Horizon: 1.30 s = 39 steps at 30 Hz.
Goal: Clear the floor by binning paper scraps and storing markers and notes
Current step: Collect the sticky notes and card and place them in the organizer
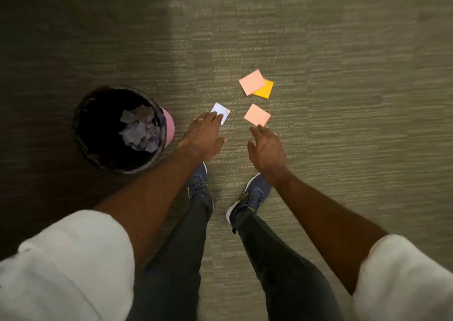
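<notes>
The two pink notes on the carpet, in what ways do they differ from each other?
The upper pink note lies partly over a yellow note; the lower pink note lies alone on the carpet. The lower pink note is beside the fingertips of the right hand; the upper pink note is farther off. Both are square, flat and unheld.

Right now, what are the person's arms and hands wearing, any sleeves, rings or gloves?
Both forearms are bare. The left sleeve and right sleeve are white, loose and end near the elbow. The left hand wears a thin ring on one finger; the right hand shows no ring, watch or glove.
</notes>
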Tool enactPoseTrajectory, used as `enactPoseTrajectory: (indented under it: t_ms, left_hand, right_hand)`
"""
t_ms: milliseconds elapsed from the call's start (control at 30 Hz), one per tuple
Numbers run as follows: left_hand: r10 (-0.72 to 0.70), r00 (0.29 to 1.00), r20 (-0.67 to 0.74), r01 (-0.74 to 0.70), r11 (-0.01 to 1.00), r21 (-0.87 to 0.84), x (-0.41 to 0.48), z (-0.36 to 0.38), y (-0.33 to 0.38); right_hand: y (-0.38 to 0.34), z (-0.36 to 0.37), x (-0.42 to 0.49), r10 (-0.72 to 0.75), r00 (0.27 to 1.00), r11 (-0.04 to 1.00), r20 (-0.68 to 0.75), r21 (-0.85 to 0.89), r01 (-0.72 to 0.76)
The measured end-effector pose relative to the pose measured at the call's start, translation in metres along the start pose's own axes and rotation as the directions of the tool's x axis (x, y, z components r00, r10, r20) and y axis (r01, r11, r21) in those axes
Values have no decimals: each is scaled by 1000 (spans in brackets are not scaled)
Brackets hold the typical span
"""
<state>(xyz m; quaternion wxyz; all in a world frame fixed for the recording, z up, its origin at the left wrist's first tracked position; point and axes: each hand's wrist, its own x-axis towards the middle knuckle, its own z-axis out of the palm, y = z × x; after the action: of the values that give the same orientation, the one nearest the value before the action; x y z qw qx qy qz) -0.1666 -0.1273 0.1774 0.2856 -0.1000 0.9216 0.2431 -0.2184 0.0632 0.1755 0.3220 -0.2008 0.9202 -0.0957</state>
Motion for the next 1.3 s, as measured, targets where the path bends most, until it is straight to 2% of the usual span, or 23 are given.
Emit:
enactPoseTrajectory:
  t_ms: [67,100,267,433,567,667,767,933,1033,1167,1300]
  left_hand:
    - [9,1000,14,-10,1000,27,44,47,-15]
    - [6,1000,3,-6,1000,12,49,45,-16]
    - [-1,1000,-8,0,1000,-17,147,128,-53]
    - [-98,995,19,99,993,-65,211,186,-84]
    - [-169,985,-42,162,978,-130,237,233,-101]
    - [-158,975,-156,140,983,-121,240,246,-102]
    - [-209,947,-243,164,968,-191,245,246,-101]
    - [-311,931,-189,247,922,-299,268,235,-110]
    - [-252,957,-145,177,901,-396,282,225,-110]
    - [-90,991,-98,50,934,-354,319,199,-82]
    - [96,993,-63,-103,987,-127,361,173,-52]
  right_hand:
    - [31,43,39,6,1000,1000,6,-18,-6]
    - [32,39,46,0,1000,1000,1,-7,0]
    - [91,112,136,24,999,1000,-37,16,-24]
    - [132,158,203,30,997,999,-70,32,-28]
    - [155,194,237,1,996,1000,-84,3,-1]
    - [159,211,239,-22,996,1000,-91,-11,21]
    - [157,223,235,4,988,999,-155,-51,-12]
    - [162,227,242,132,974,990,-185,65,-122]
    - [170,224,248,138,971,983,-195,144,-111]
    - [180,200,265,171,951,948,-259,308,-86]
    - [189,168,294,162,919,955,-360,293,-54]
